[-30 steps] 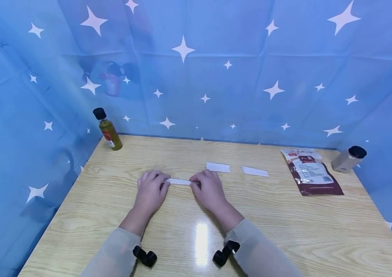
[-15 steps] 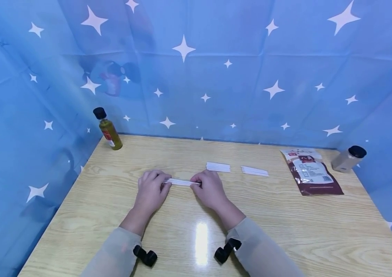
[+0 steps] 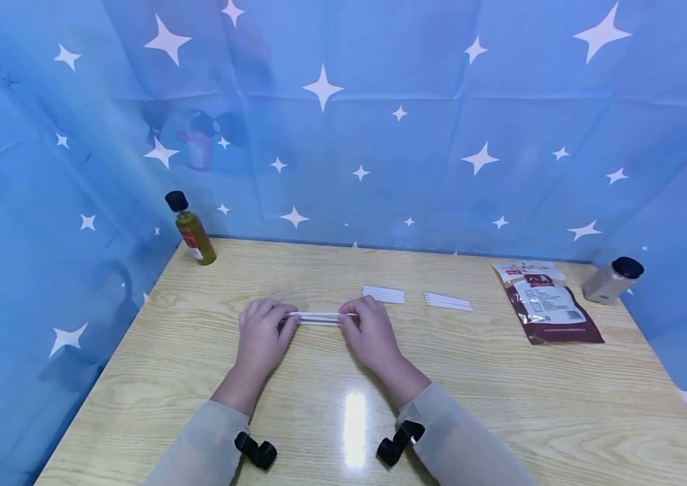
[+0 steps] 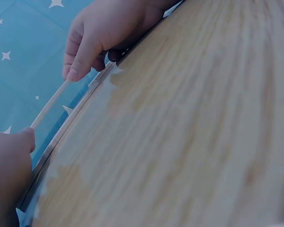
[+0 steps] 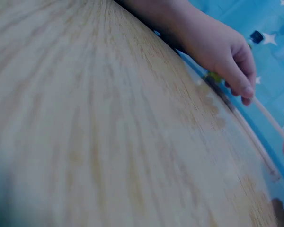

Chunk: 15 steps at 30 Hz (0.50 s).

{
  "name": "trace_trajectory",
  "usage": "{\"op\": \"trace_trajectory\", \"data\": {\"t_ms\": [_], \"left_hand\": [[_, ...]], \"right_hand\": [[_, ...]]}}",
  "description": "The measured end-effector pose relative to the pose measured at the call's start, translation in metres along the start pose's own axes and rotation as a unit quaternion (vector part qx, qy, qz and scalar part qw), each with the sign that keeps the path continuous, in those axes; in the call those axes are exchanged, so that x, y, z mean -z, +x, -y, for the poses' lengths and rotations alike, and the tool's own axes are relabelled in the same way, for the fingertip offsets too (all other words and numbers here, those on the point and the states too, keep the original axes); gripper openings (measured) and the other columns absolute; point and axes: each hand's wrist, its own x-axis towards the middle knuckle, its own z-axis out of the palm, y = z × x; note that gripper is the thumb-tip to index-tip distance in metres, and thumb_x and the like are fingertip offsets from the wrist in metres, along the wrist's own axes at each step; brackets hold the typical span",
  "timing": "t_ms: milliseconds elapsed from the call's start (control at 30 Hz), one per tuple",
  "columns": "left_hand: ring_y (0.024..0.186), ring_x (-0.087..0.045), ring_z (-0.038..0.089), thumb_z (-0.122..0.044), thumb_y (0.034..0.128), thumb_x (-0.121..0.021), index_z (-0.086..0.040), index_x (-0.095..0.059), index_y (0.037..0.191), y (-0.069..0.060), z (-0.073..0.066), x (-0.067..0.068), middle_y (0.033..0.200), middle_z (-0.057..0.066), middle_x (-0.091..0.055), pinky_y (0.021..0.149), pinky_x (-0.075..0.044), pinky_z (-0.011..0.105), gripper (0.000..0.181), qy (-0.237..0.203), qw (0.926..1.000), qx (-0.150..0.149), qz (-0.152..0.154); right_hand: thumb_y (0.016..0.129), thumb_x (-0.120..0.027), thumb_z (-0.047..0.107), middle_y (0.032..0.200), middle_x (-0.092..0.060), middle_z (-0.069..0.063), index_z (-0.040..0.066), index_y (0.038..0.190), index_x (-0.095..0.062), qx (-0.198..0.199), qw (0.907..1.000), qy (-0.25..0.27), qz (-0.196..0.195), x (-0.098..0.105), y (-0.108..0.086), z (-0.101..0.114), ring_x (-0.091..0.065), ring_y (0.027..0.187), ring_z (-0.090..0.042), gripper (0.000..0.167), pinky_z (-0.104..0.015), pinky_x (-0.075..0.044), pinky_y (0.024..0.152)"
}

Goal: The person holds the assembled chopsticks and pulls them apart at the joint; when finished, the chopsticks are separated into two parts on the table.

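A thin white stick (image 3: 317,314) stretches between my two hands, and both wrist views show it raised off the table. My left hand (image 3: 262,332) pinches its left end between thumb and fingers. At the other end, my right hand (image 3: 370,331) pinches it with thumb and forefinger. Below it, more white sticks (image 3: 318,324) lie on the table between the hands; the fingers hide their ends. From the left wrist view, the stick (image 4: 49,104) slants from my left hand (image 4: 9,163) to my right hand (image 4: 111,35).
Two flat rows of white sticks, one nearer (image 3: 383,294) and one farther right (image 3: 447,302), lie behind my right hand. A maroon food bag (image 3: 546,304) and black-lidded jar (image 3: 612,280) are at the right. An oil bottle (image 3: 196,236) stands back left on the wooden table (image 3: 471,405).
The sticks between my hands were bunched together; now one is lifted apart from the others, leaving a gap. My right hand has shifted slightly to the right. The other objects stay put.
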Motion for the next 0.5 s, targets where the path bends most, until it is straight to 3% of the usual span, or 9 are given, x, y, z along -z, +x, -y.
{"op": "trace_trajectory", "data": {"t_ms": [167,500], "left_hand": [[0.099,-0.063,0.03,-0.022,0.0945,-0.085,-0.014,-0.083,0.102,0.0016,-0.0014,0.0019,0.097,0.003,-0.074,0.089,-0.043,0.051,0.012,0.013,0.9997,-0.012,-0.017],[0.09,-0.068,0.029,-0.025,0.088,-0.091,-0.013,-0.084,0.097,0.0021,-0.0024,0.002,0.089,0.002,-0.077,0.083,-0.048,0.051,0.016,0.031,0.9969,-0.053,-0.049]], "right_hand": [[0.096,-0.08,0.013,0.098,-0.065,0.001,0.012,0.102,-0.079,0.026,0.9994,-0.001,-0.025,0.002,-0.0017,-0.0015,-0.056,0.092,-0.02,0.006,-0.038,-0.048,0.082],[0.084,-0.094,0.026,0.094,-0.067,0.0,0.012,0.098,-0.083,0.104,0.9901,-0.062,-0.07,0.0067,-0.0033,-0.0038,-0.057,0.085,-0.018,0.023,-0.036,-0.05,0.074]]}}
